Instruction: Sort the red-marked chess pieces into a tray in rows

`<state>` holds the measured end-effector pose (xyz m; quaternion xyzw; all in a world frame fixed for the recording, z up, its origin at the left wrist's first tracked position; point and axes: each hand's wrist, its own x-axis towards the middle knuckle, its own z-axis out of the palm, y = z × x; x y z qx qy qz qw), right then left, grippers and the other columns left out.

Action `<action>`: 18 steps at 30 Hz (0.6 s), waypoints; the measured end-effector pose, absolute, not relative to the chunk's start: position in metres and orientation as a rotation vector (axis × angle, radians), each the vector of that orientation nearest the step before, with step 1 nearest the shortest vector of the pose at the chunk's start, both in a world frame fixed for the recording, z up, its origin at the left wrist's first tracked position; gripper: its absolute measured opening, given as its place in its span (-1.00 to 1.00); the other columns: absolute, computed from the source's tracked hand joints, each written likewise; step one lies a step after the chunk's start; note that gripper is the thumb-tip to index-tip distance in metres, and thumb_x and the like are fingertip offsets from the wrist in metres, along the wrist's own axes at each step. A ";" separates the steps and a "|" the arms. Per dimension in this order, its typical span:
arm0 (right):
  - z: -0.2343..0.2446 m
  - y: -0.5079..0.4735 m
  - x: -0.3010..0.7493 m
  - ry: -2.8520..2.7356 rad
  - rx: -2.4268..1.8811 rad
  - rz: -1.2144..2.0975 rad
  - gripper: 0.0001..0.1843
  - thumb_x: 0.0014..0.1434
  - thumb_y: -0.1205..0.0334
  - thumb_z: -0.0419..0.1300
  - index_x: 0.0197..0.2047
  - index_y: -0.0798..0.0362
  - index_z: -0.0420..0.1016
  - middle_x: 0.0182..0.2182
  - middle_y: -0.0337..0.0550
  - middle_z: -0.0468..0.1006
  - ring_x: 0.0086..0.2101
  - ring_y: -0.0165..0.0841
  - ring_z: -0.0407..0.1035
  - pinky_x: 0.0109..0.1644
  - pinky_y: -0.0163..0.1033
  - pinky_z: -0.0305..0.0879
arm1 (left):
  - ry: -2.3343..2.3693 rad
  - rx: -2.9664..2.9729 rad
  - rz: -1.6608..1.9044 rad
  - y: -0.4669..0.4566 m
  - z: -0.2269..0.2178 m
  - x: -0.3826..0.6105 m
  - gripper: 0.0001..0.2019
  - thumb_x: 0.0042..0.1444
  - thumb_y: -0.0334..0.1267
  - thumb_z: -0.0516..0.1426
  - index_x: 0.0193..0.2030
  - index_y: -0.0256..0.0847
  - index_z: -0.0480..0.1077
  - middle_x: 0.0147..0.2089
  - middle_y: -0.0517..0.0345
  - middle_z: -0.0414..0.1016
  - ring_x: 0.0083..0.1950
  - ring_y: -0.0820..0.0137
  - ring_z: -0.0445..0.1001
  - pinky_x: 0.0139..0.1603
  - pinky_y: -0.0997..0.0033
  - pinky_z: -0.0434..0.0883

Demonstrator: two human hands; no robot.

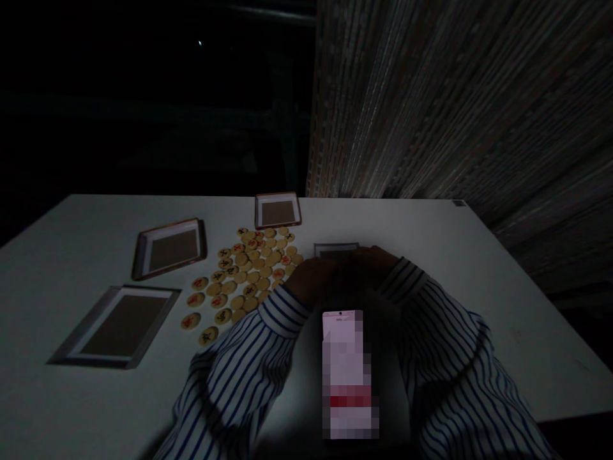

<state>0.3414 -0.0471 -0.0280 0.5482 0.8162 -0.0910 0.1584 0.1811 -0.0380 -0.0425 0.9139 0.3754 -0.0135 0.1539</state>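
Note:
My left hand (313,281) and my right hand (376,265) lie close together on the white table (479,275), both dark and in striped sleeves. Their fingers seem curled and touching each other, but the dim light hides what, if anything, is in them. Just left of my left hand lies a spread of several round wooden game pieces (249,268) with red or black marks. A small tray (335,249) shows partly behind my hands. A lit phone screen (349,374) sits between my forearms, near my chest.
Three more shallow trays lie on the table: a dark-rimmed tray (170,248) at mid left, a grey tray (117,326) at near left, a small tray (278,211) at the back. A tall stack of layered board (454,96) rises behind the table's right side.

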 end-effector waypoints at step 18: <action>-0.020 -0.048 0.344 2.244 1.593 -0.316 -0.69 0.08 0.05 0.10 -0.22 0.04 0.53 -0.15 0.00 0.51 -0.18 -0.20 0.39 -0.24 -0.18 0.27 | 1.096 2.632 -0.077 -0.037 -0.042 0.182 -0.79 0.11 -0.25 0.00 -0.24 -0.26 0.41 -0.26 0.01 0.52 -0.22 0.30 0.48 -0.31 0.41 0.34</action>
